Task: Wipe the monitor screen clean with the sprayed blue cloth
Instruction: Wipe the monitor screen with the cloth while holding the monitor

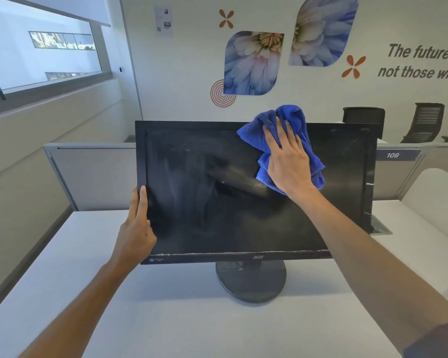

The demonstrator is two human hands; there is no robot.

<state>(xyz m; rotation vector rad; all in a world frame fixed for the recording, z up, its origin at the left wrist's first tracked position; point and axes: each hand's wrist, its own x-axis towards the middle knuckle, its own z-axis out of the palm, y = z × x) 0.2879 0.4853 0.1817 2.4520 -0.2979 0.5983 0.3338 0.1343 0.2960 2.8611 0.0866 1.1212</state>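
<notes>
A black monitor (217,192) stands on a round base (251,282) on the white desk (166,313); its dark screen shows hazy smears on the left half. My right hand (286,161) presses a crumpled blue cloth (292,117) flat against the upper right of the screen, fingers straight, and part of the cloth sticks up over the top bezel. My left hand (136,228) holds the monitor's left edge, thumb on the front bezel and fingers behind it.
Grey partition panels (93,177) rise behind the desk, one with a label reading 109 (392,155). Two black office chairs (422,122) stand at the far right. A window (42,47) is on the left wall. A cable hatch (380,229) sits at the monitor's right.
</notes>
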